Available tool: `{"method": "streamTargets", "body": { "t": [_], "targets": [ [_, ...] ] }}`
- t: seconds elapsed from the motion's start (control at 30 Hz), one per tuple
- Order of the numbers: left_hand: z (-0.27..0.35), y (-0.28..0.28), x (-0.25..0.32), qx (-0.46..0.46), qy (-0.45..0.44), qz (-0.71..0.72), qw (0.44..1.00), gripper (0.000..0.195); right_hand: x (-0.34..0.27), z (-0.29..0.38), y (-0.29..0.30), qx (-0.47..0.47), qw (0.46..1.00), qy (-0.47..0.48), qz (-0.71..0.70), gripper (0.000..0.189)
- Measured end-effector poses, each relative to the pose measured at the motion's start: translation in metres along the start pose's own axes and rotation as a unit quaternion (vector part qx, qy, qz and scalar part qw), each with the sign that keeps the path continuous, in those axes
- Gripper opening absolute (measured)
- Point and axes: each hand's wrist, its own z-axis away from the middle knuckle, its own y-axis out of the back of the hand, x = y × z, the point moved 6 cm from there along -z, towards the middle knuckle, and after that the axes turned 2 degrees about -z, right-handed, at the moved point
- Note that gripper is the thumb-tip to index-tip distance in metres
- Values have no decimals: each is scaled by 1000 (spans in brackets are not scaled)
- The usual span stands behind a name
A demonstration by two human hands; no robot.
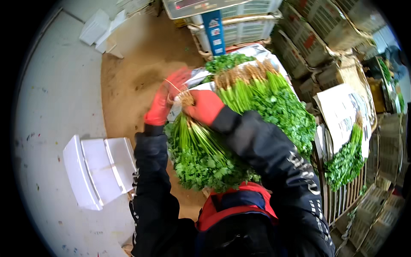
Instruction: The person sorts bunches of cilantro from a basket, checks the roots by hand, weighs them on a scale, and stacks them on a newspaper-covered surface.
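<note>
Both my hands wear red gloves and meet at the root end of a bunch of leafy coriander-like greens [199, 154]. My right hand [205, 106] grips the bunch just below its brown roots [186, 98]. My left hand [168, 94], somewhat blurred, is at the left side of the roots, and a thin straw-coloured strand [172, 85] runs up from there; its fingers are partly hidden. The leaves hang toward my body. Close by on the right, more bunches [269, 96] lie side by side on white sheeting, roots pointing away from me.
Beyond the bunches stands a scale [199, 6] on a blue post [215, 33], before plastic crates [247, 30]. Stacked crates [321, 29] line the right. One bunch [346, 157] lies on printed paper [340, 109]. White foam boxes [99, 170] stand at left.
</note>
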Motion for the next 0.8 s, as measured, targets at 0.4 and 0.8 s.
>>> {"method": "streamTargets", "body": {
  "t": [0.4, 0.8],
  "targets": [
    [-7, -70, -158, -257, -205, -548, 769, 64, -129, 142, 34, 21, 978, 194, 72, 44],
    [-2, -64, -175, -269, -256, -630, 682, 63, -184, 356, 265, 463, 876, -67, -121, 26]
  ]
}}
